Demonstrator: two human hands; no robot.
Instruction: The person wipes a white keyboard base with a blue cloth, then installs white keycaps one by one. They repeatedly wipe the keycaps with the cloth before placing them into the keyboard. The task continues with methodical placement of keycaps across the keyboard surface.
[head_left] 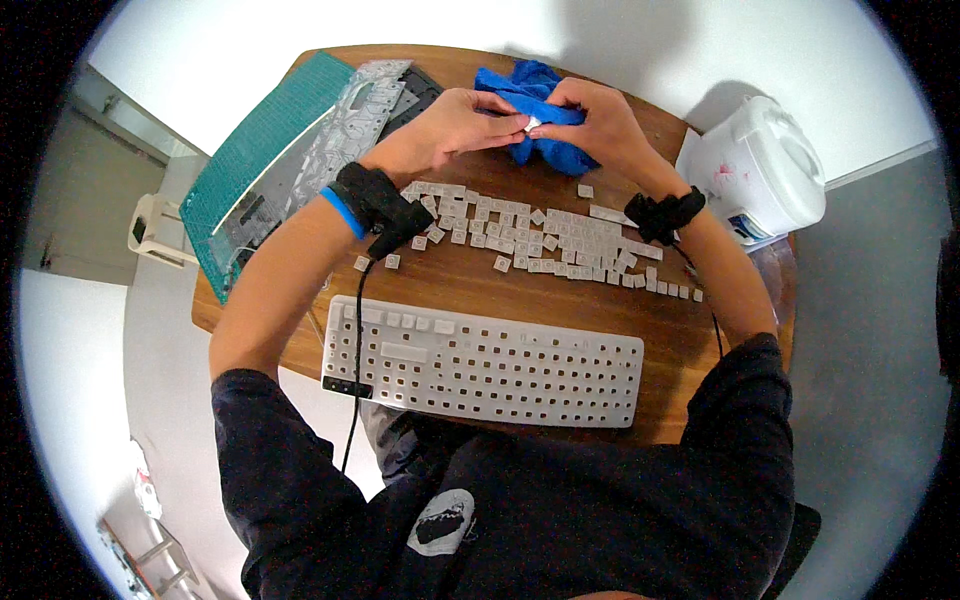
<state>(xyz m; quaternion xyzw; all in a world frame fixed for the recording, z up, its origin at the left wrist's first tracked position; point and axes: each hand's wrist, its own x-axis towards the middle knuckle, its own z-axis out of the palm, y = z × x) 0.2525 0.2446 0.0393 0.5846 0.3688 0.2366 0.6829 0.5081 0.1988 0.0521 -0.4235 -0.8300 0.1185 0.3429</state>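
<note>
Near the far edge of the table, my left hand [462,127] pinches a small white keycap [532,124] between thumb and fingers. My right hand [606,122] grips a fold of blue cloth [563,157] and presses it against the same keycap. The rest of the cloth lies bunched under and behind my fingers. Between my forearms spread many loose white keycaps [575,238] in uneven rows. Closer to my body is a white keyboard frame [500,372] with rows of square holes; a few keys sit in its near-left and upper-left parts.
On the left lie a green cutting mat [262,130] and a clear printed keyboard membrane [290,165]. A white rice cooker [757,170] stands at the right edge. Black straps circle both wrists, and a black cable [358,350] hangs across the keyboard frame's left end.
</note>
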